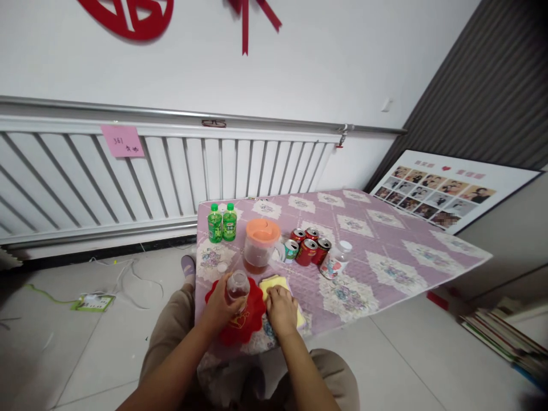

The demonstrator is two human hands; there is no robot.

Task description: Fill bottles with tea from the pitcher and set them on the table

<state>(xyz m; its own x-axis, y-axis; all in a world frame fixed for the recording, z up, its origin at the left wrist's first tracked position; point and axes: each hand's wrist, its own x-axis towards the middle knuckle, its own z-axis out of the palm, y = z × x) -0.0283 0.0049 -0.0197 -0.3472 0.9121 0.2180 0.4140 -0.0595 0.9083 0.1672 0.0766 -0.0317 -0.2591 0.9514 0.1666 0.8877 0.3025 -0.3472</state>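
At the far left of the frame, a green and white power strip lies on the floor among loose cables. Above it, a pink note hangs on the white radiator. At centre, the tabletop wears a purple flowered cover. Near its left edge, two green bottles with green caps stand upright side by side; a small white cap lies below them. Lower centre, the left hand is wrapped around a clear bottle, held over a red scalloped tray; whether base and tray touch is hidden. Just behind stands a jug with an orange lid, some amber liquid at its bottom. Right of the tray, the right hand lies palm down on a folded yellow cloth, fingers bent; whether they pinch it cannot be told. Farther right, four red cans and one green can cluster upright, beside a tilted white-capped bottle. At the right of the frame, a photo board leans above stacked books.
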